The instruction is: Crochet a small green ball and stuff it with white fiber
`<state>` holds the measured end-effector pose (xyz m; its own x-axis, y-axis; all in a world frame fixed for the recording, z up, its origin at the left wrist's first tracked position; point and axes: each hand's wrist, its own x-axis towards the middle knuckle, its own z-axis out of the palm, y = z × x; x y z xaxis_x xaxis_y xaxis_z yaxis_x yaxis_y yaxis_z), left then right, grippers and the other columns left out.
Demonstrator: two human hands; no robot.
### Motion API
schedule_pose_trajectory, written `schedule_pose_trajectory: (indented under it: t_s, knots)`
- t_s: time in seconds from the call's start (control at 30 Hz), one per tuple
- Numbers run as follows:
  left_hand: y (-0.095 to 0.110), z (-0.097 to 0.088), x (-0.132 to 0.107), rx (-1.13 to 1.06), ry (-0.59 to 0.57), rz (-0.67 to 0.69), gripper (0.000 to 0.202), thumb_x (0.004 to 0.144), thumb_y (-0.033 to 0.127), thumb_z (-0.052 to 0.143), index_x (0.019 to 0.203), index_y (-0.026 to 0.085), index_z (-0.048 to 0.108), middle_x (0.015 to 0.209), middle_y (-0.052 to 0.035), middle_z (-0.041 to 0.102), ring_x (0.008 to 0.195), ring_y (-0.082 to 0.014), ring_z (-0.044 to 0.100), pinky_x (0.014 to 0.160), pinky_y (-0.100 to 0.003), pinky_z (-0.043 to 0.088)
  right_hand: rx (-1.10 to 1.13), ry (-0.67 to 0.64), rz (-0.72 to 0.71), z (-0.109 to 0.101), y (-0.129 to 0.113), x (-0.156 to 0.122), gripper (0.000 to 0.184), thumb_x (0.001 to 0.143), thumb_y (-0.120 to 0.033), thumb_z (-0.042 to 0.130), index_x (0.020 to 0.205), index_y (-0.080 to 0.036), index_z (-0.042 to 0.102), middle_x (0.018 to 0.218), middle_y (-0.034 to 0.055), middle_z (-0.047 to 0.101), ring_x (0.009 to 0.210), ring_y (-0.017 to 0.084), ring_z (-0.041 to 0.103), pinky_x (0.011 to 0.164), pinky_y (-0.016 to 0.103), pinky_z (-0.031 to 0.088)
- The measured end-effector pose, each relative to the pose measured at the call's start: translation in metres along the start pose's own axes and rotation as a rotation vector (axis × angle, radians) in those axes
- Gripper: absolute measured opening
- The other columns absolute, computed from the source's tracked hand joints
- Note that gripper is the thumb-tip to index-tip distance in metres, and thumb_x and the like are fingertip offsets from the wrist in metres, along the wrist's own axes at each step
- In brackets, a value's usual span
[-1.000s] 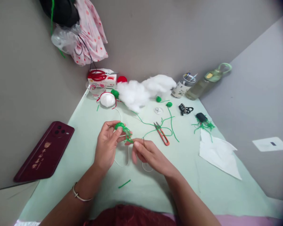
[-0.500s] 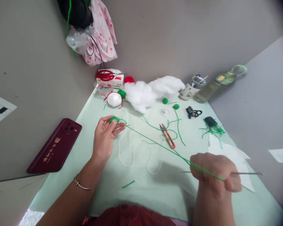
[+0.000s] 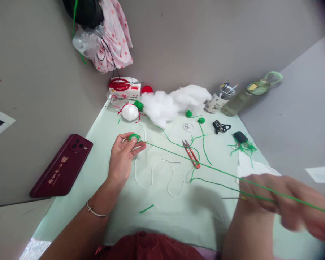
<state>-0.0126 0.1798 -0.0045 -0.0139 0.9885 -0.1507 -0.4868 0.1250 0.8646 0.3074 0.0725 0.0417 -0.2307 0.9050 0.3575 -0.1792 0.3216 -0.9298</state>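
Observation:
My left hand pinches a small green crocheted piece above the pale green table mat. A taut green yarn strand runs from that piece to my right hand, which is blurred at the lower right and closed on the yarn and a thin metal needle. A loose white thread lies curled on the mat between my hands.
Orange-handled snips, white stuffing, a white ball, green yarn bits, a hair clip, a pen cup, a bottle and white paper lie on the mat. A dark red phone rests left.
My right hand has pulled the green yarn far out to the right, away from the green piece. My left hand stays at the piece and has shifted slightly up.

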Motion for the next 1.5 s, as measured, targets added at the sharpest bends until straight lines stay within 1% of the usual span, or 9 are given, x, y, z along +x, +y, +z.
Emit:
schedule_pose_trajectory:
  t_s: [0.1,0.2,0.37,0.5,0.77,0.97,1.07,1.2,1.5]
  knots:
    - [-0.003,0.005,-0.007,0.025,-0.036,-0.026,0.029,0.082,0.03,0.084,0.099,0.02,0.064,0.094,-0.0001,0.073,0.08,-0.016,0.076,0.083,-0.036,0.063,-0.546,0.355,0.182,0.017,0.004,0.016,0.052,0.094,-0.062,0.062,0.069,-0.021,0.08,0.053,0.0023,0.061,0.046,0.015,0.05,0.04,0.03,0.039]
    - [-0.01,0.011,-0.016,0.102,-0.061,0.028,0.027,0.084,0.031,0.084,0.101,0.021,0.065,0.095,-0.0006,0.074,0.082,-0.015,0.073,0.085,-0.034,0.061,-0.772,0.538,0.323,0.05,0.021,0.037,0.033,0.094,-0.05,0.068,0.092,-0.02,0.081,0.085,0.0078,0.075,0.072,0.018,0.063,0.061,0.029,0.049]
    - [-0.019,0.016,-0.031,0.224,-0.137,0.109,0.022,0.086,0.027,0.083,0.102,0.021,0.068,0.097,-0.0025,0.076,0.087,-0.0155,0.072,0.086,-0.031,0.059,-0.488,0.379,0.416,0.103,0.045,0.056,0.024,0.088,-0.045,0.076,0.085,-0.021,0.078,0.085,0.0041,0.074,0.062,0.012,0.049,0.06,0.028,0.042]
    - [-0.024,0.015,-0.039,0.315,-0.181,0.15,0.018,0.089,0.025,0.08,0.104,0.023,0.07,0.101,-0.0035,0.076,0.098,-0.0181,0.073,0.092,-0.032,0.058,-0.42,0.365,0.471,0.121,0.052,0.059,0.032,0.084,-0.051,0.079,0.083,-0.02,0.075,0.075,-0.0002,0.064,0.057,0.01,0.037,0.054,0.028,0.034]
    - [-0.025,0.018,-0.034,0.308,-0.151,0.113,0.02,0.085,0.027,0.082,0.1,0.022,0.07,0.096,-0.0034,0.075,0.089,-0.0184,0.072,0.087,-0.034,0.058,-0.371,0.357,0.375,0.114,0.049,0.059,0.027,0.087,-0.042,0.078,0.071,-0.021,0.072,0.07,-0.001,0.058,0.062,0.012,0.044,0.059,0.029,0.037]
    - [-0.023,0.013,-0.018,0.196,-0.107,0.039,0.024,0.083,0.029,0.085,0.097,0.02,0.068,0.088,-0.0014,0.074,0.077,-0.0156,0.071,0.078,-0.032,0.057,-0.103,0.226,0.217,0.075,0.025,0.038,0.051,0.075,-0.069,0.079,0.053,-0.026,0.063,0.051,-0.0009,0.044,0.051,0.016,0.042,0.049,0.033,0.038]
    - [-0.025,0.01,-0.017,0.162,-0.144,0.001,0.024,0.084,0.032,0.084,0.1,0.021,0.07,0.093,-0.003,0.075,0.082,-0.0169,0.072,0.083,-0.034,0.059,-0.389,0.296,0.36,0.055,0.025,0.035,0.061,0.067,-0.087,0.07,0.063,-0.027,0.067,0.055,0.0004,0.049,0.052,0.017,0.045,0.05,0.034,0.04]
    - [-0.027,0.01,-0.022,0.188,-0.209,-0.036,0.026,0.087,0.035,0.081,0.109,0.022,0.073,0.098,-0.0036,0.075,0.085,-0.017,0.071,0.085,-0.034,0.058,-0.867,0.633,0.431,0.058,0.04,0.045,0.048,0.082,-0.058,0.074,0.113,-0.021,0.072,0.082,0.0027,0.06,0.061,0.015,0.043,0.061,0.033,0.04]
    - [-0.026,0.016,-0.032,0.301,-0.267,0.054,0.017,0.088,0.03,0.077,0.102,0.021,0.074,0.092,-0.0039,0.072,0.085,-0.0187,0.068,0.082,-0.031,0.055,-0.728,0.15,0.411,0.118,0.057,0.053,0.022,0.098,-0.042,0.064,0.089,-0.023,0.06,0.076,-0.0017,0.059,0.062,0.013,0.044,0.061,0.028,0.036]
